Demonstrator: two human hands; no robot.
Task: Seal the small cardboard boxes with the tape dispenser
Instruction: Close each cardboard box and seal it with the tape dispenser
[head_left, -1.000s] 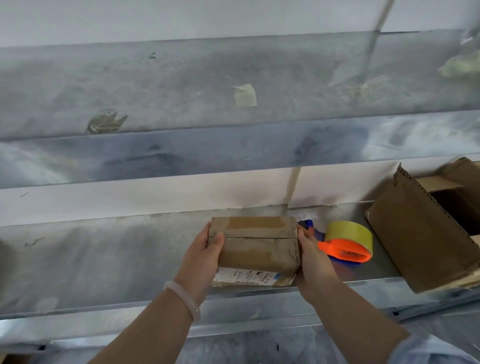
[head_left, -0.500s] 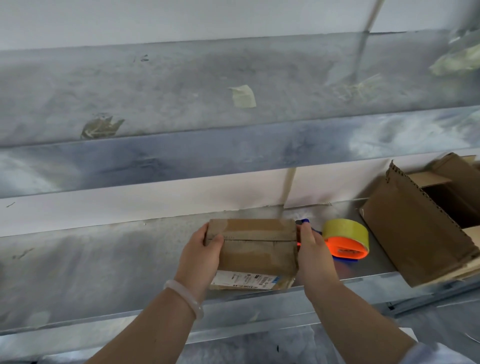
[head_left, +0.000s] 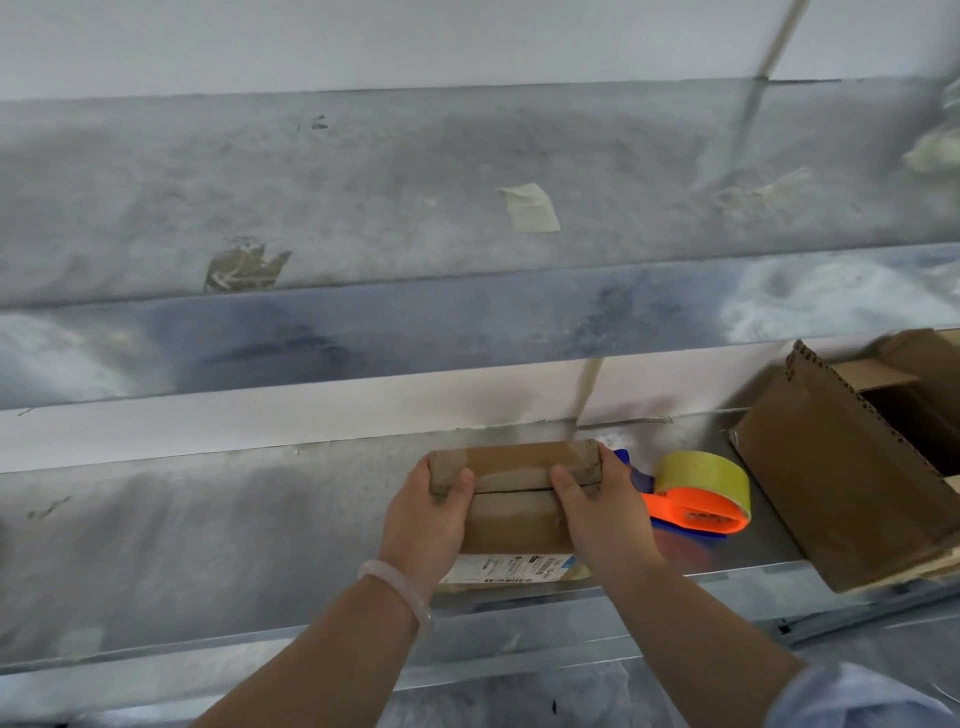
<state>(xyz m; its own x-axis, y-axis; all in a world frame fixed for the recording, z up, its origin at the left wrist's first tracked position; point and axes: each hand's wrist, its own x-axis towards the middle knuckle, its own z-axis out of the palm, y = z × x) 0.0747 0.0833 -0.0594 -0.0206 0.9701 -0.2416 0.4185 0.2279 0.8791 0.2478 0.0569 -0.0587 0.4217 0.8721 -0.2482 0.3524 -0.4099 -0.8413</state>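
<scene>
A small brown cardboard box (head_left: 514, 499) lies on the metal shelf (head_left: 208, 545), its flaps closed along a middle seam and a white shipping label on its near side. My left hand (head_left: 428, 519) grips its left end, thumb on top. My right hand (head_left: 597, 509) presses on its right end, fingers over the top. Just right of the box lies the tape dispenser (head_left: 696, 499), orange and blue, with a roll of yellowish tape; neither hand touches it.
A larger open cardboard box (head_left: 841, 478) stands at the right end of the shelf. A second metal shelf (head_left: 363, 208) runs above, with bits of old tape stuck on it. A white wall lies behind.
Both hands have slid further onto the top of the small box; the right hand's fingers now lie over the seam. The box has stayed in place on the shelf.
</scene>
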